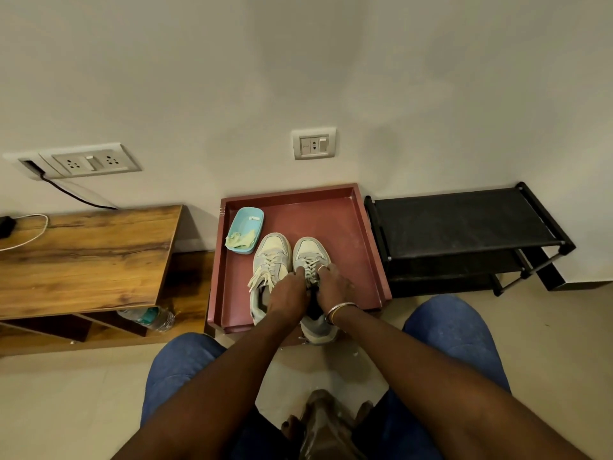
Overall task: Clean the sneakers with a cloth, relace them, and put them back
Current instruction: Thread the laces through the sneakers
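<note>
Sneakers (272, 257) on tray (331, 212), left hand (288, 290), right hand (335, 284) pinching laces (311, 264), dish (246, 227) beside

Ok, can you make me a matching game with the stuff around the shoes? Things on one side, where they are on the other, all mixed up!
Things:
1. dish
2. rack
3. bottle
4. cloth

Places:
A. under the table
B. in the dish
C. right of the tray
D. in the tray, far left corner

Pairs: 1-D, 2-C, 3-A, 4-B
</note>
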